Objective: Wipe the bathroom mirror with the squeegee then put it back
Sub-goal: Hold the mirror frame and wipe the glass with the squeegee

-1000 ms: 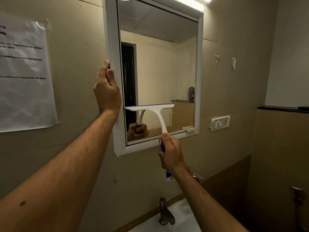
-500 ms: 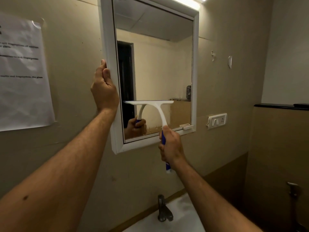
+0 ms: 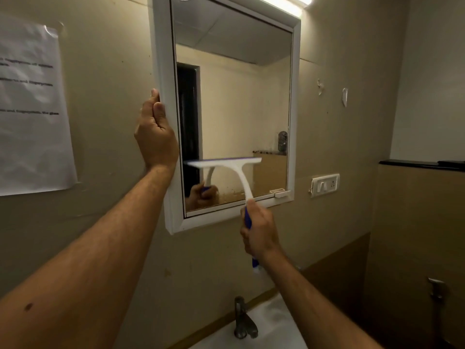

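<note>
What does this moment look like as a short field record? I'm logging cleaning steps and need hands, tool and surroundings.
left hand: grips the left edge of the mirror frame
right hand: closed around the squeegee's blue handle
squeegee: white blade level, against the lower part of the glass
mirror: white frame, wall-mounted, specks along the bottom of the glass
paper notice: on the wall left of the mirror
switch plate: right of the mirror
tap: below, at a white basin
task stage: wiping, squeegee not yet put back
</note>
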Available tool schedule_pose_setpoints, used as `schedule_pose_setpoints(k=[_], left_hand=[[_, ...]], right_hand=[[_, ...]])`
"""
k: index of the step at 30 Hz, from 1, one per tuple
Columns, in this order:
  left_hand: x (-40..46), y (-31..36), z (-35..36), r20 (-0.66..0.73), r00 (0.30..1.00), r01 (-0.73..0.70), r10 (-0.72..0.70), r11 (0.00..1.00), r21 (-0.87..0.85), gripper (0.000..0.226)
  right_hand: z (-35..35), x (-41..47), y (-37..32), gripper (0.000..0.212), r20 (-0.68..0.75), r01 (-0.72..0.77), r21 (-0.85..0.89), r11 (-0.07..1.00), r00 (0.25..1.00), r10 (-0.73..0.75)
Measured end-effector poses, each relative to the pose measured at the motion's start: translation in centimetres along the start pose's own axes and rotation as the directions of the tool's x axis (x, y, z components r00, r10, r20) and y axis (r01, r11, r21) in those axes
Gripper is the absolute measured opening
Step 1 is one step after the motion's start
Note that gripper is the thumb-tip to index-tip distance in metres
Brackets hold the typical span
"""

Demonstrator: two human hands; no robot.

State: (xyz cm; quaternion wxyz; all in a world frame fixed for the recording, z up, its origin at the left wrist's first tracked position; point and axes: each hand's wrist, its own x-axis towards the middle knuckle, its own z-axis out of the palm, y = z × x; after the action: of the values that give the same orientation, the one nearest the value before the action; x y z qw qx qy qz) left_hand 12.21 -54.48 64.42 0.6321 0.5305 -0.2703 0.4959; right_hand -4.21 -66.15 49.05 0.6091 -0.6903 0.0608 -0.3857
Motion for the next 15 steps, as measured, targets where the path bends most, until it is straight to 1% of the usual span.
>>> schedule_pose_setpoints(k=[3,5,8,12,15], left_hand=[[0.0,0.1,-0.2,0.014,1.0,-0.005,0.006,1.0,-0.009,0.036],[0.0,0.0,-0.3,0.02,1.0,-0.012,0.012,1.0,-0.011,0.035],[0.2,-0.4,-0.3,0.027,0.999,-0.029,0.029,1.0,-0.005,0.036],[0.3,-0.4,-0.1,0.002,1.0,-0.027,0.027,1.0,0.001,0.036],[0.1,-0.1,0.0,-0.012,1.0,-0.023,0.023,1.0,0.001,0.035]], right_hand=[[0.7,1.8,-2.6,0.04,-0.031,0.012,-0.001,1.0,0.999,-0.012],[0.9,2.0,-2.5,0.041,-0.04,0.001,0.007,1.0,0.999,0.0],[0.4,0.8,-0.1,0.04,-0.032,-0.033,0.001,0.999,0.999,0.033],[-0.6,-1.4,3.5,0.037,-0.026,-0.059,-0.004,0.998,0.998,0.058],[-1.1,-1.7,3.6,0.036,-0.037,-0.052,-0.034,0.998,0.998,0.051]])
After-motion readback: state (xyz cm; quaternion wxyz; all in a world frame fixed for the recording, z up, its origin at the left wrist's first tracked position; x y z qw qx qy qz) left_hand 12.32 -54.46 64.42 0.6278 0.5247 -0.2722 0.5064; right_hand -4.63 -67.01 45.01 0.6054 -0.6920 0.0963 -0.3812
